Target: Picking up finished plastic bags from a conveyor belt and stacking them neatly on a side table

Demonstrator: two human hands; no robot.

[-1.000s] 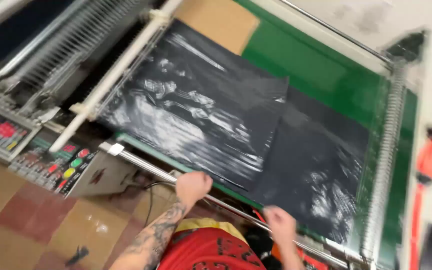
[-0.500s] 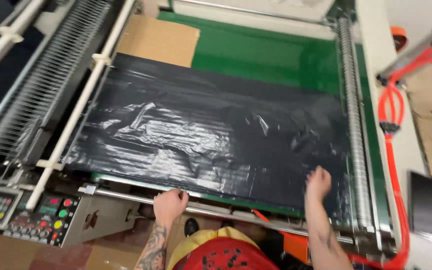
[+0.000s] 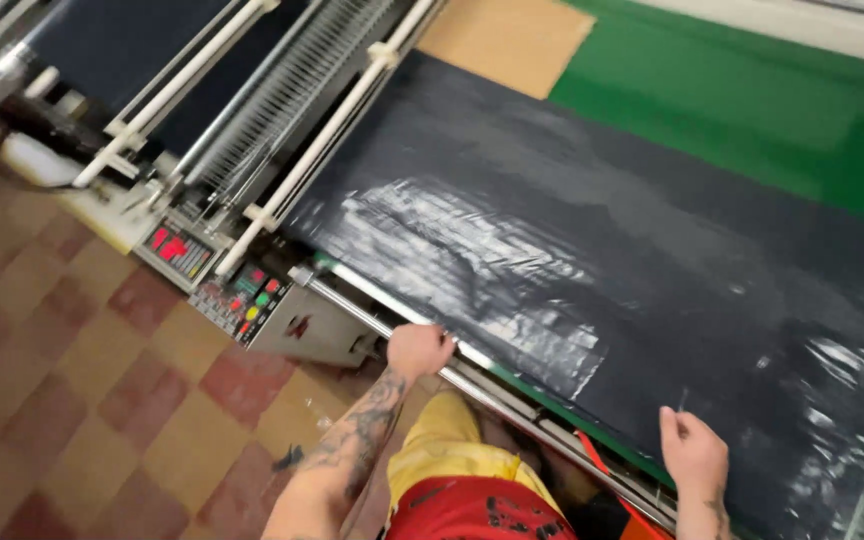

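- While the left hand (image 3: 418,350) curls around the metal rail (image 3: 392,322) at the machine's near edge, its fingers are wrapped shut on the bar.
- Right hand (image 3: 693,452) sits at the near edge of the black film (image 3: 592,240), thumb and fingers pinched narrow on the film's edge.
- Film lies spread flat over the green bed (image 3: 752,100), glossy and wrinkled.
- Cardboard (image 3: 507,40) lies at the film's far end.
- Control panel (image 3: 242,300) sits left of the rail, above the tiled floor (image 3: 72,400).
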